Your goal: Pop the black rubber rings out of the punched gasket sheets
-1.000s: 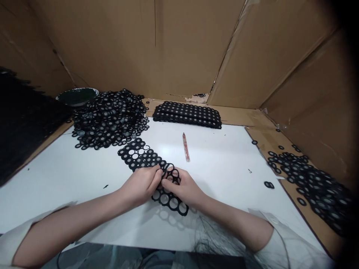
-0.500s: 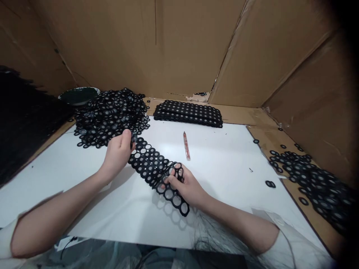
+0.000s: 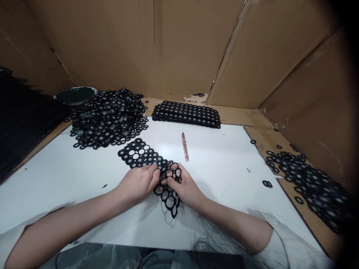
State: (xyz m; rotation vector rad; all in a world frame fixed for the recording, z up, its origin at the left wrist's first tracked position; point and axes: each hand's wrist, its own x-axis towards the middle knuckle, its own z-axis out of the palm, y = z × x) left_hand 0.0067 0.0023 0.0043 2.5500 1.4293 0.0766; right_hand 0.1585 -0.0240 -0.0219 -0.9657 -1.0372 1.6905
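Observation:
A black strip (image 3: 137, 161) of joined rings lies slantwise on the white board, its near end lifted. Most of its far holes are filled with greyish discs; a few there and those at the near end (image 3: 169, 202) are see-through. My right hand (image 3: 188, 186) grips this near end between thumb and fingers. Against the strip's middle, my left hand (image 3: 140, 182) is closed in a pinch, with its fingertips touching the strip; what they hold is hidden. A large pile of small black rings (image 3: 109, 119) with pale centres is beyond my left hand.
A stack of filled black strips (image 3: 186, 114) lies at the back by the cardboard wall (image 3: 112, 45). A pointed reddish pen-like stick (image 3: 185, 146) rests on the white board (image 3: 224, 168). More rings (image 3: 314, 183) are heaped at right. A bowl (image 3: 75, 96) stands back left.
My left hand has moved right and nearer, from the strip's far end beside the pile to its middle. My right hand keeps its grip, and the strip's near end has tilted.

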